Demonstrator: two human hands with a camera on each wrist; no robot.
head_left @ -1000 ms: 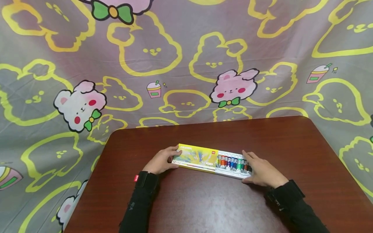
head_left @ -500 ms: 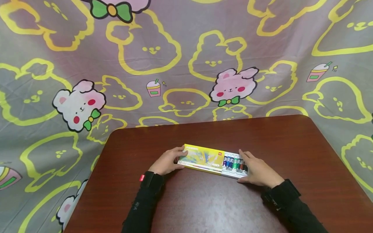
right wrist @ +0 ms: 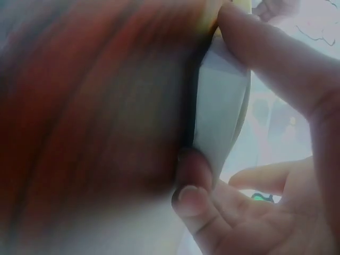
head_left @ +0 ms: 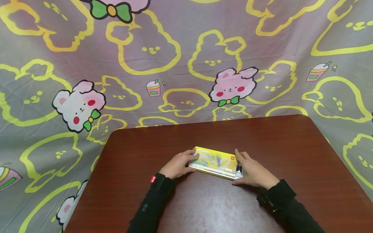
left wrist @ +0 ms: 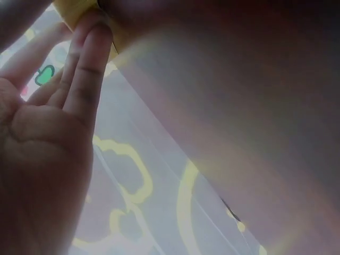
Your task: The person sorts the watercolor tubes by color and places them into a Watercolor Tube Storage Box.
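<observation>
A yellow cardboard sleeve (head_left: 214, 161) of a paint set lies slantwise mid-table. Out of its right end sticks a short stretch of white tray (head_left: 239, 174) with dark paint tubes (head_left: 239, 167) in it. My left hand (head_left: 178, 164) grips the sleeve's left end, thumb at the near edge and fingers at the far one. Around the tray's right end my right hand (head_left: 257, 171) holds on, covering part of it. The right wrist view shows the tray's white end wall (right wrist: 220, 101) between thumb and fingers. In the left wrist view, fingertips touch the sleeve's yellow end (left wrist: 77, 10).
The reddish-brown wooden table (head_left: 145, 194) has rounded far corners. Behind it and along its sides hangs a grey-pink cloth (head_left: 186, 64) printed with yellow outlines and rabbit faces. Black cuffs (head_left: 278, 195) cover both wrists.
The left hand has moved right with the sleeve, and the right hand slightly left. The sleeve has slid over the tray, so most of the coloured tubes are now covered.
</observation>
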